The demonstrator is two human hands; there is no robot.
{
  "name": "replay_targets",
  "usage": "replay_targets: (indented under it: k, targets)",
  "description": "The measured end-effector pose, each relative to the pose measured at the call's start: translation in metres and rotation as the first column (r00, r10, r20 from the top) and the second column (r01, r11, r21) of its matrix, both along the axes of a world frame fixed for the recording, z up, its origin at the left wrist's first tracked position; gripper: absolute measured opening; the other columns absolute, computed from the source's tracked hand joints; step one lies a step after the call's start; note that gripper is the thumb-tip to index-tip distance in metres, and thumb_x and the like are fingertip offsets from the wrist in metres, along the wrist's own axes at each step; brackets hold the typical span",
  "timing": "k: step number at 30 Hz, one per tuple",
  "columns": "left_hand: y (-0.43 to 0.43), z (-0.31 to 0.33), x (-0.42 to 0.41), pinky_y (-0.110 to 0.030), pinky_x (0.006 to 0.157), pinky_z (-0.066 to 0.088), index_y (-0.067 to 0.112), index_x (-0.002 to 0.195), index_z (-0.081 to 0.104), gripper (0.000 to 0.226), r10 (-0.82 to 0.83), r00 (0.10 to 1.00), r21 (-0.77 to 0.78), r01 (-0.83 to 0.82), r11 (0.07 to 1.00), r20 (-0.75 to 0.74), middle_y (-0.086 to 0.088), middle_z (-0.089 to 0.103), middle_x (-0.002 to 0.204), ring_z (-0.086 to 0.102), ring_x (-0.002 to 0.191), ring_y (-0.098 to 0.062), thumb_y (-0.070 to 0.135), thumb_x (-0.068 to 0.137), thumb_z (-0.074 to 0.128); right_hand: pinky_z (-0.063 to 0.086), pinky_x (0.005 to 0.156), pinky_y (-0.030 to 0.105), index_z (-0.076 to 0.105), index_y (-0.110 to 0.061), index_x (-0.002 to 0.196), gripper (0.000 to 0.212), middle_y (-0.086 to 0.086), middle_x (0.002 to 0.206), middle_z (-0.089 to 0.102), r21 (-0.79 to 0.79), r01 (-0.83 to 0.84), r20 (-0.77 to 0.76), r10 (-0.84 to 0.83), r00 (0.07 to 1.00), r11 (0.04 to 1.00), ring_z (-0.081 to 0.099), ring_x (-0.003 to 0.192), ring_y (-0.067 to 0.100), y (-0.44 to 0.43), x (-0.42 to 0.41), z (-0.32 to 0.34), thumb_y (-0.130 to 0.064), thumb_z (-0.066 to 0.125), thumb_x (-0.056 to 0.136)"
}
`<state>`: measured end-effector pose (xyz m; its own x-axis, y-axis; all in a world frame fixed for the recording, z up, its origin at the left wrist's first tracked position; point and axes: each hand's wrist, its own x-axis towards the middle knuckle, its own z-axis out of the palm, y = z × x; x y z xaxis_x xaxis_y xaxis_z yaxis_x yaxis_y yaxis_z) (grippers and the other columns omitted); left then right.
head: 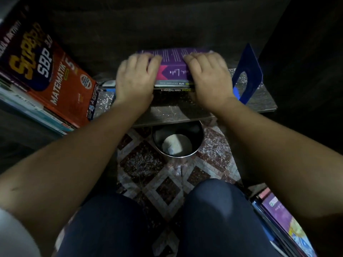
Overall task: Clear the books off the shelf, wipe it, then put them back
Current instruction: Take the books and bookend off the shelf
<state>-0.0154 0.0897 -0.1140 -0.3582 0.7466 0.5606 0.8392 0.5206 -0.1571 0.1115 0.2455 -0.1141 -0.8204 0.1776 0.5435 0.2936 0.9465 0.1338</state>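
Lowest in the frame are two knees in dark trousers. Just right of them, in the lower right corner, is a pile of books with a purple cover on top; its count is not clear. Beyond the knees lies a floor of diamond-patterned tiles. On it stands one round metal bin holding one pale cloth, its far side tucked under the shelf's front edge. Two bare forearms reach forward over all this to the shelf, one dark wooden board across the middle of the frame. On it a stack lies flat at the centre, with three spines showing: a thick purple book on top and two thinner ones beneath. The stack's long axis runs left to right across the frame, the spines face the viewer and their lettering reads upside down. The left hand grips the stack's left end and the right hand its right end, each with fingers curled over the purple cover, though both are blurred. One blue bookend stands upright just right of the right hand. At the upper left a second pile leans, topped by an orange maths book with several more underneath, too overlapped to count. Behind everything is the dark back wall.
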Motion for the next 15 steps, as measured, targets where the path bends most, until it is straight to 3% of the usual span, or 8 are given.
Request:
replay_targets:
  k: [3, 6, 8, 11, 15]
  targets:
    - [-0.005, 0.035, 0.008, -0.046, 0.09, 0.043, 0.008, 0.133, 0.047, 0.065, -0.044, 0.998, 0.027, 0.043, 0.999, 0.055, -0.015, 0.054, 0.125, 0.05, 0.112, -0.036, 0.007, 0.072, 0.07, 0.028, 0.111, 0.052, 0.053, -0.005, 0.127, 0.064, 0.015, 0.119, 0.06, 0.019, 0.1, -0.072, -0.098, 0.993, 0.995, 0.055, 0.113, 0.036, -0.011, 0.006, 0.025, -0.024, 0.07, 0.068]
    - [-0.008, 0.071, 0.022, -0.047, 0.086, 0.044, 0.014, 0.136, 0.044, 0.071, -0.077, 0.99, -0.067, 0.085, 0.994, 0.114, -0.013, 0.051, 0.125, 0.045, 0.115, -0.034, 0.011, 0.072, 0.074, 0.024, 0.113, 0.049, 0.05, -0.01, 0.129, 0.065, 0.013, 0.121, 0.059, -0.03, 0.171, -0.015, -0.171, 0.985, 0.985, 0.052, 0.118, 0.034, -0.023, 0.02, 0.051, -0.024, 0.072, 0.069]
    - [-0.01, 0.096, 0.032, -0.048, 0.085, 0.044, 0.019, 0.135, 0.043, 0.074, -0.096, 0.984, -0.179, 0.122, 0.976, 0.148, -0.011, 0.052, 0.122, 0.045, 0.113, -0.032, 0.018, 0.07, 0.078, 0.034, 0.103, 0.042, 0.048, -0.014, 0.128, 0.064, 0.009, 0.117, 0.058, -0.128, 0.188, 0.08, -0.179, 0.981, 0.974, 0.053, 0.11, 0.032, -0.028, 0.04, 0.068, -0.029, 0.073, 0.071]
    - [-0.012, 0.125, 0.056, -0.045, 0.086, 0.045, 0.023, 0.131, 0.045, 0.074, -0.159, 0.972, -0.357, 0.212, 0.91, 0.172, -0.008, 0.055, 0.112, 0.05, 0.105, -0.031, 0.025, 0.066, 0.081, 0.04, 0.077, 0.037, 0.047, -0.018, 0.124, 0.063, 0.005, 0.115, 0.057, -0.262, 0.191, 0.157, -0.153, 0.976, 0.946, 0.056, 0.104, 0.03, -0.038, 0.083, 0.08, -0.038, 0.073, 0.07]
    - [-0.005, 0.14, 0.112, -0.04, 0.085, 0.047, 0.026, 0.125, 0.05, 0.068, -0.237, 0.946, -0.495, 0.318, 0.809, 0.22, -0.004, 0.059, 0.107, 0.056, 0.101, -0.031, 0.028, 0.064, 0.079, 0.044, 0.074, 0.036, 0.046, -0.022, 0.12, 0.06, 0.002, 0.114, 0.06, -0.408, 0.261, 0.238, -0.174, 0.956, 0.875, 0.058, 0.102, 0.03, -0.047, 0.153, 0.076, -0.042, 0.071, 0.069]
